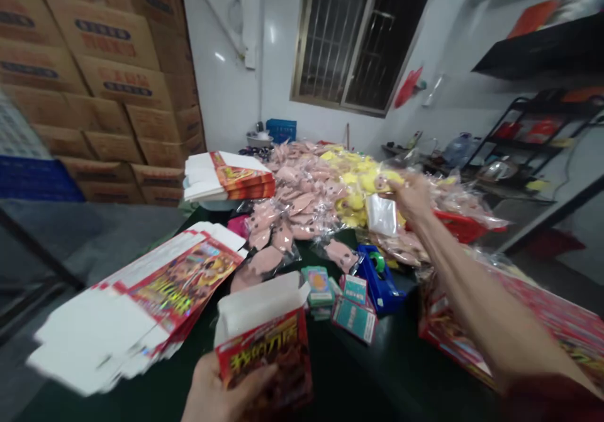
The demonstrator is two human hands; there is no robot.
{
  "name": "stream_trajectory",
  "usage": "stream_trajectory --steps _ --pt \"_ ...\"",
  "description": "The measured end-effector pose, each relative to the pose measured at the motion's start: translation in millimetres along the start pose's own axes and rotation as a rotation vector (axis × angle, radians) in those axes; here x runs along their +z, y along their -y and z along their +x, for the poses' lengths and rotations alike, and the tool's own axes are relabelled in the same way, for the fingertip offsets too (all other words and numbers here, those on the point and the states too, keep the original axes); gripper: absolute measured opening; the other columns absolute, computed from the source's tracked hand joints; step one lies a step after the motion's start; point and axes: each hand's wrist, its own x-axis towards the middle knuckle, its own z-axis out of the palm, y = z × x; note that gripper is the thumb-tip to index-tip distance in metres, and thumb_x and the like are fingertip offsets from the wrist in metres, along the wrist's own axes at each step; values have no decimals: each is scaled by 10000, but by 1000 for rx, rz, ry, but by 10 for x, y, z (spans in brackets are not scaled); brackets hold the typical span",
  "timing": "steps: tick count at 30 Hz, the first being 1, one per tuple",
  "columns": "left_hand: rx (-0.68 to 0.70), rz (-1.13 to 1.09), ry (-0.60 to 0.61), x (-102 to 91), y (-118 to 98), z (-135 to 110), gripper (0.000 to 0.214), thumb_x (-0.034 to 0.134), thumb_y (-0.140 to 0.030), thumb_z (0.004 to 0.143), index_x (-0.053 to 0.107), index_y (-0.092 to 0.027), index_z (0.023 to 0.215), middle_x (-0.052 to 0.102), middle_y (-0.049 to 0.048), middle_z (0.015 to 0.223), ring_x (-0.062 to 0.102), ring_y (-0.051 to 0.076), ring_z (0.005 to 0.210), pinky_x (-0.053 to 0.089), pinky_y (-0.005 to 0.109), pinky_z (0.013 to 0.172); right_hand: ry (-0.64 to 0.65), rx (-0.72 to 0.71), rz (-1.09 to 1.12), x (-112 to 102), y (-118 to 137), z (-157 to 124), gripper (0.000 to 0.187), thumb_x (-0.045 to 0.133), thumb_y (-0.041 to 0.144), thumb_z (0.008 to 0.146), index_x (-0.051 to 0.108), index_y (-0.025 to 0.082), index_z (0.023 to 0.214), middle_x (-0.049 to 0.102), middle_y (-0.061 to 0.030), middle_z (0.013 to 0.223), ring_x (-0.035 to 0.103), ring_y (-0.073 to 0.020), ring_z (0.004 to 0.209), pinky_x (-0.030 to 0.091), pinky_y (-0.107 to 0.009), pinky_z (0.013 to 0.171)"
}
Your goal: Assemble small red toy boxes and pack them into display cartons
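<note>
My left hand (231, 384) grips a red printed box (268, 353), its thumb across the front. The box's white top flaps stand open toward the back; its inside is hidden from me. Stretched out over the heap, my right hand (413, 199) is somewhat blurred, with its fingertips closed on a yellow toy (384, 182) in a clear bag. A silvery packet (382, 214) lies just below that hand. Around it are bagged yellow toys (352, 205) and bagged pink toys (302, 202).
Flattened boxes (155, 302) lie at left, with another stack (231, 177) behind. Card packs (353, 312) and a blue tape dispenser (380, 280) sit mid-table. Filled red boxes (528, 321) stand at right, near a red basket (460, 226). Cartons (113, 38) are piled at far left.
</note>
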Motion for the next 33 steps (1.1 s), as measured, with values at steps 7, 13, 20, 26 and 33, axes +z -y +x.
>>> stream_trajectory --steps 7,13,20,26,33 --pt "-72 -82 264 41 -363 -204 285 782 -334 577 715 -140 774 742 68 710 696 229 667 576 288 616 558 -111 274 -362 796 -1403 244 722 162 691 525 214 826 606 36 731 597 -85 577 466 -210 528" --pt "-50 -43 464 -1 -407 -337 331 759 -295 633 706 -141 920 747 61 798 693 211 726 553 246 612 623 -368 67 -195 687 -2020 103 619 190 810 549 243 865 643 19 762 625 -119 661 510 -231 602" --pt "60 63 426 -9 -343 -352 302 751 -269 641 709 -142 912 744 51 813 684 211 741 543 255 655 706 -499 -178 -250 647 -2157 85 616 168 802 569 193 735 588 -20 815 569 -136 776 463 -265 696" --pt "91 128 420 75 -427 -328 296 751 -283 631 715 -142 888 743 46 786 680 204 701 542 239 630 627 -511 -149 -394 724 -2233 75 622 114 768 607 186 780 600 -40 855 583 -148 807 475 -274 710" --pt "-52 144 236 18 -400 -343 329 793 -402 519 727 -142 710 737 71 677 686 241 627 558 245 569 290 158 226 -489 454 -1525 290 748 291 656 501 197 777 591 48 624 575 -105 504 492 -227 481"
